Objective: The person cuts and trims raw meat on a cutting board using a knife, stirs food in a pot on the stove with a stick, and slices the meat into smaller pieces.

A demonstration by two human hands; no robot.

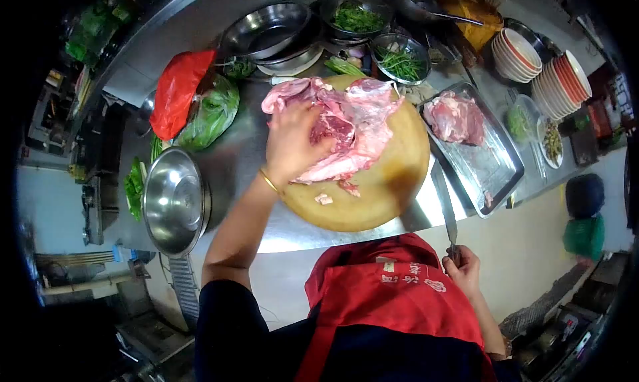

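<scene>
Head view: my left hand lies spread on the raw meat atop the round board, likely to steady it — while my right hand, wrapped around the knife, holds it low beside the board, presumably for safety.

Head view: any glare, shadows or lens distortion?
Head view: fisheye bowing at the edges, corners black; same head view: glare whitens the counter beside the cutting board, a shadow darkens the board's right side, meat well lit.
</scene>
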